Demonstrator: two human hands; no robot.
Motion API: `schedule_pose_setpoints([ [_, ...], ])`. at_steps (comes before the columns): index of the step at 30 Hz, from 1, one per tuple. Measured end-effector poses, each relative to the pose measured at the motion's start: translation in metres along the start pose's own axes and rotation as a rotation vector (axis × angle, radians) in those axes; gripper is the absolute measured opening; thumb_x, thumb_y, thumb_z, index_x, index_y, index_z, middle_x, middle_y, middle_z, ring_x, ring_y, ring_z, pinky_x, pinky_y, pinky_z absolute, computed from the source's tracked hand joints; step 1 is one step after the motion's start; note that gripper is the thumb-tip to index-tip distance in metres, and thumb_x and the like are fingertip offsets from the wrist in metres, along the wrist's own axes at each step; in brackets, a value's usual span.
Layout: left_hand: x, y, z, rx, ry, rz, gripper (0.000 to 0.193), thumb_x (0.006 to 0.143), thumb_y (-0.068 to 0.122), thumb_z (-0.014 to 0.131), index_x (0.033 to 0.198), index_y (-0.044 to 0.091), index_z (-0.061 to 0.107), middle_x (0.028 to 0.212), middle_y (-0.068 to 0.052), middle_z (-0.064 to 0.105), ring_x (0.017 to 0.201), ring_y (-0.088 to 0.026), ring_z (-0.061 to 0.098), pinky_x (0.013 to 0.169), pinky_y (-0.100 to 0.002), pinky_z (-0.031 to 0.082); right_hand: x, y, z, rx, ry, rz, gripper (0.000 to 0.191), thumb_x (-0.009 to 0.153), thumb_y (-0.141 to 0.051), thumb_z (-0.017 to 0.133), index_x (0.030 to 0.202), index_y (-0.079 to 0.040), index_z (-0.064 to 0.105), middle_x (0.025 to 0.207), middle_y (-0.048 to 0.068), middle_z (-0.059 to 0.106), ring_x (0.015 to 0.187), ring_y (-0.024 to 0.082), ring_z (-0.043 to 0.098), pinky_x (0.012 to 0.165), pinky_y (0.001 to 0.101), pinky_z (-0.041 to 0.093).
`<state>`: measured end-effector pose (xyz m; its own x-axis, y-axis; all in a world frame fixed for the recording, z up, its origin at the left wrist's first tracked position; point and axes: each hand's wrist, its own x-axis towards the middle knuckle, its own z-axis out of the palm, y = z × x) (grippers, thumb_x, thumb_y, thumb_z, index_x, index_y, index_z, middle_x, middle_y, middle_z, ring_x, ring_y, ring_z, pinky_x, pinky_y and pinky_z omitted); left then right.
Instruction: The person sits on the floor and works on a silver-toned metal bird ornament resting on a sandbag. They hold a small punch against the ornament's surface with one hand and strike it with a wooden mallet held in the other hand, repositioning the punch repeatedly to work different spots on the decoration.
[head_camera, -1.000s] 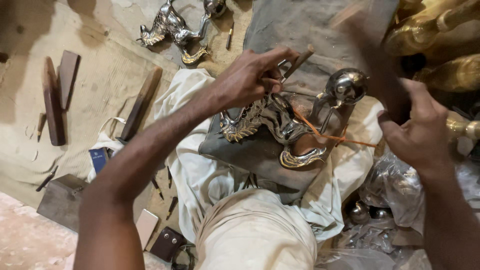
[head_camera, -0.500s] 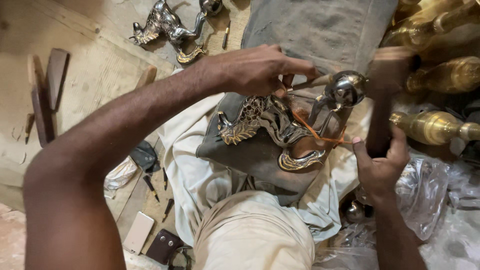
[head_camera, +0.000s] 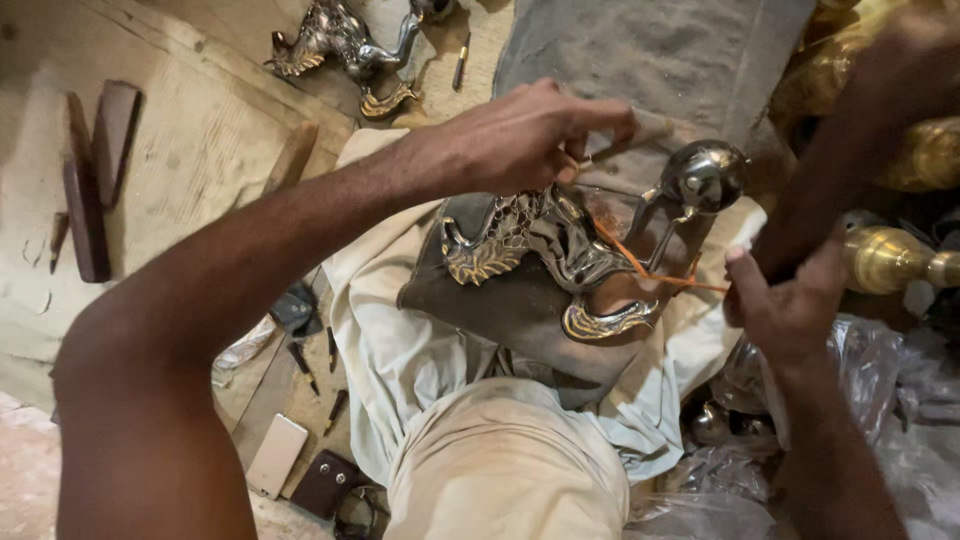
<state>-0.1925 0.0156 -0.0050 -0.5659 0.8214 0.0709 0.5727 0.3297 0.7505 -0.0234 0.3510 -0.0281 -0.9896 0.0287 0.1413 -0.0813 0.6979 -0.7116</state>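
A silver, ornate metal figure (head_camera: 560, 245) with gold-tinted scroll feet lies on a dark cloth (head_camera: 500, 310) over my lap, with an orange string (head_camera: 655, 272) looped around it. My left hand (head_camera: 520, 140) rests at the figure's upper edge, its fingers pinched on a thin metal punch (head_camera: 610, 148). To the right of the figure, my right hand (head_camera: 790, 305) grips the handle of a dark wooden mallet (head_camera: 850, 170), whose blurred head rises toward the top right. The figure's round polished knob (head_camera: 705, 175) sits between the two hands.
A second silver figure (head_camera: 345, 45) lies on the floor at the top. Dark wooden blocks (head_camera: 95, 185) lie to the left. Brass fittings (head_camera: 890, 260) and crumpled plastic (head_camera: 880, 390) crowd the right. Small chisels (head_camera: 300, 362), a phone (head_camera: 278, 455) and a wallet (head_camera: 325, 485) lie near my knee.
My right hand with the mallet swung in toward the figure and now sits slightly farther right, the mallet raised. My left hand stays pinched at the figure's top.
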Motion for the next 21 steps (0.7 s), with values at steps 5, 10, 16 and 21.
schedule_pose_setpoints([
  [5, -0.004, -0.006, 0.006, -0.101, 0.140, -0.037, 0.051, 0.083, 0.001, 0.074, 0.130, 0.012, 0.056, 0.081, -0.010, 0.074, 0.068, -0.020, 0.074, 0.060, -0.040, 0.055, 0.049, -0.028, -0.021, -0.197, -0.112, -0.006, 0.056, 0.084, -0.010, 0.076, 0.132, 0.005, 0.051, 0.102, 0.019, 0.070, 0.085, 0.033, 0.072, 0.070, 0.0429, 0.057],
  [10, -0.019, -0.003, 0.015, -0.136, 0.335, -0.080, 0.062, 0.082, 0.000, 0.074, 0.140, 0.012, 0.054, 0.089, -0.010, 0.077, 0.079, -0.022, 0.078, 0.069, -0.038, 0.060, 0.090, -0.052, -0.039, -0.492, -0.289, -0.289, 0.055, 0.078, -0.003, 0.080, 0.129, 0.006, 0.060, 0.102, 0.024, 0.072, 0.081, 0.034, 0.073, 0.074, 0.0432, 0.060],
  [16, -0.038, 0.006, 0.031, -0.205, 0.513, -0.322, 0.064, 0.083, 0.007, 0.080, 0.141, 0.013, 0.053, 0.081, -0.011, 0.077, 0.073, -0.022, 0.077, 0.067, -0.038, 0.059, 0.141, -0.068, -0.047, -0.508, -0.423, -0.270, 0.050, 0.082, -0.006, 0.080, 0.129, 0.003, 0.064, 0.094, 0.022, 0.072, 0.077, 0.031, 0.072, 0.069, 0.0423, 0.058],
  [21, -0.046, 0.013, 0.046, -0.265, 0.656, -0.451, 0.049, 0.088, 0.009, 0.081, 0.129, 0.010, 0.054, 0.079, -0.009, 0.075, 0.070, -0.020, 0.077, 0.064, -0.036, 0.058, 0.177, -0.099, -0.042, -0.748, -0.536, -0.219, 0.028, 0.086, -0.008, 0.079, 0.109, 0.003, 0.065, 0.085, 0.023, 0.071, 0.072, 0.034, 0.071, 0.065, 0.0442, 0.056],
])
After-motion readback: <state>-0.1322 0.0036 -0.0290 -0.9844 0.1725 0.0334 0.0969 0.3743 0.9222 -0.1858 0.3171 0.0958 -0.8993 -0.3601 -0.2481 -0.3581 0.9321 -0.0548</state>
